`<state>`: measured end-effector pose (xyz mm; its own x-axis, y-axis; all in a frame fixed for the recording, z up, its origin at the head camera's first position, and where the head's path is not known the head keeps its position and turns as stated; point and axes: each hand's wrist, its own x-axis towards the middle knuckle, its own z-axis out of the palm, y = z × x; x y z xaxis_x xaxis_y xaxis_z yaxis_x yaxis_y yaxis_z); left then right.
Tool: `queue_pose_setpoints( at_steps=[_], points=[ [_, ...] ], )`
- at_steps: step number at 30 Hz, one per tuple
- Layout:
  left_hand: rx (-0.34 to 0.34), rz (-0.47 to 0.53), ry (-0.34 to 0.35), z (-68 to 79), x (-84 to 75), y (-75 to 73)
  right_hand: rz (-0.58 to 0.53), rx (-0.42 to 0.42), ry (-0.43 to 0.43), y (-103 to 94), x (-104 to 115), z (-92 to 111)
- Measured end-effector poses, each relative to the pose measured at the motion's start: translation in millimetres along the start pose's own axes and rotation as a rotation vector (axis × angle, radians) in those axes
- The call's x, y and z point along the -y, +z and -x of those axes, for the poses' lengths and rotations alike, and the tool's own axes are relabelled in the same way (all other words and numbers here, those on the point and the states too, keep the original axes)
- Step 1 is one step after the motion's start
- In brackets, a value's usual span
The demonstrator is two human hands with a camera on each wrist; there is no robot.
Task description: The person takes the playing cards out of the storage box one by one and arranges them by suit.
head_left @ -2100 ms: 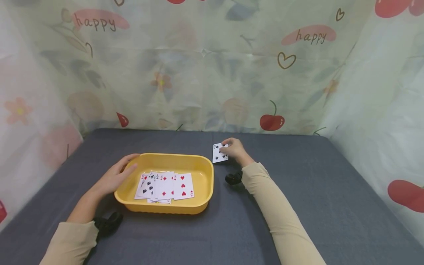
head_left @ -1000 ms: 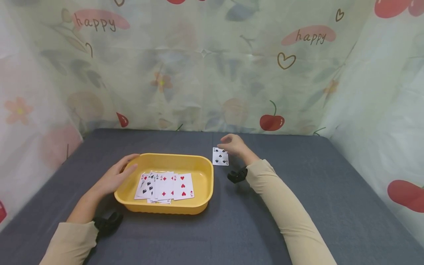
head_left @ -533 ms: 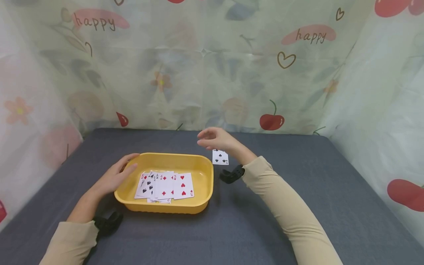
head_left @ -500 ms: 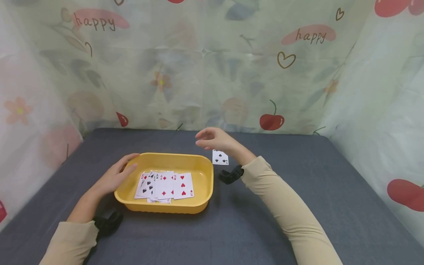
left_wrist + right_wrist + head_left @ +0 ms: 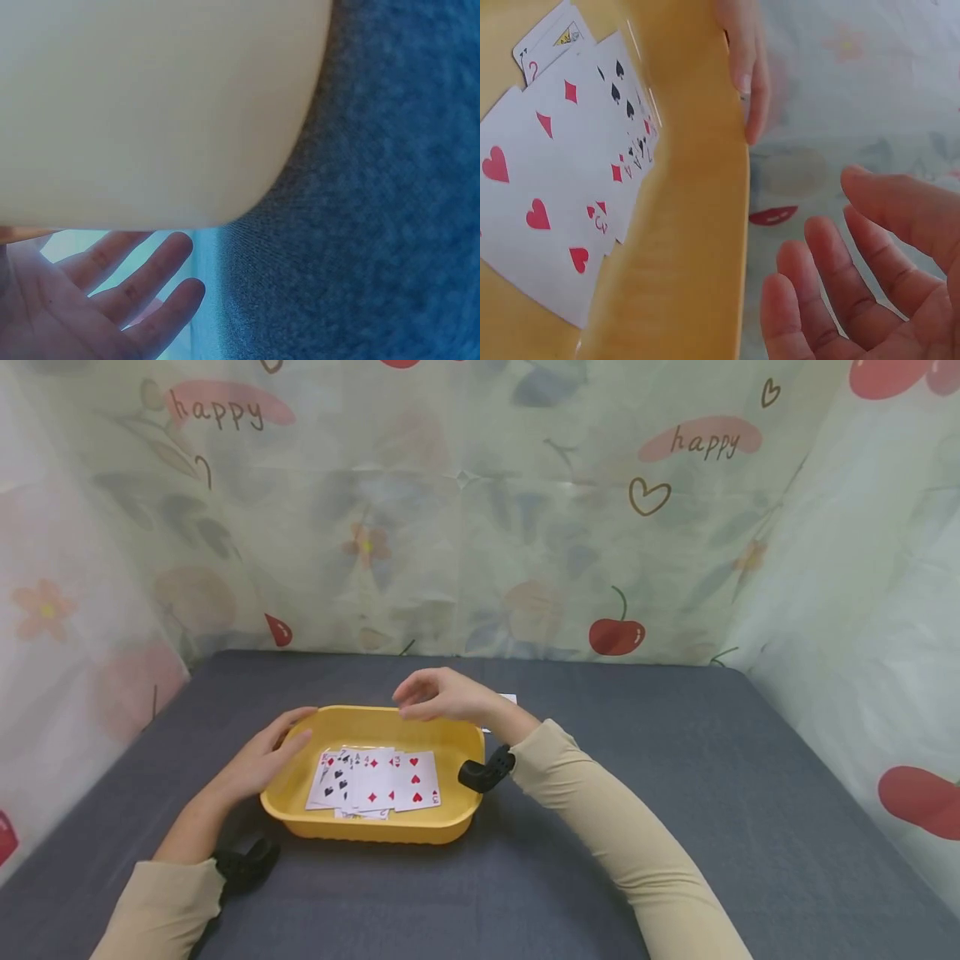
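The right hand (image 5: 450, 697), fingers loosely curved around nothing, hovers by the far rim of the yellow tray (image 5: 367, 832), left of centre. At the tray's left end rests the left hand (image 5: 262, 760), fingers relaxed. Face-up cards (image 5: 375, 781) overlap inside; another card (image 5: 509, 698) peeks out behind the right arm (image 5: 600, 827), near mid-frame.

One yellow rounded-rectangular plastic tub (image 5: 375, 832) sits beside the left fingers (image 5: 142, 284); at least five white printed playing cards (image 5: 417, 782) lie inside, nearside of the right fingers (image 5: 832, 261). One more card (image 5: 509, 699), mostly hidden, lies right of those. Two black wristbands (image 5: 487, 770) sit behind the fingers.
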<state>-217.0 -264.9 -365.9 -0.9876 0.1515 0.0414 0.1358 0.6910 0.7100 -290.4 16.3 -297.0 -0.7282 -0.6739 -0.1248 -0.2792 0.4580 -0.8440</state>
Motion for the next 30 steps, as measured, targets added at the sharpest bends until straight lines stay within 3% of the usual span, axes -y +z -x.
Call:
queue_pose_setpoints(
  at_steps=[10,15,30],
  points=[
    [0.003,0.007,0.006,0.0,1.8,0.1,0.1,0.14,0.001,21.5,-10.4,-18.7],
    [0.003,0.013,0.005,0.4,1.4,0.2,0.119,0.197,0.047,29.2,-18.5,-24.9],
    [0.004,0.019,-0.007,0.6,-0.2,0.1,0.237,0.253,0.067,43.9,-21.2,-28.8]
  ],
)
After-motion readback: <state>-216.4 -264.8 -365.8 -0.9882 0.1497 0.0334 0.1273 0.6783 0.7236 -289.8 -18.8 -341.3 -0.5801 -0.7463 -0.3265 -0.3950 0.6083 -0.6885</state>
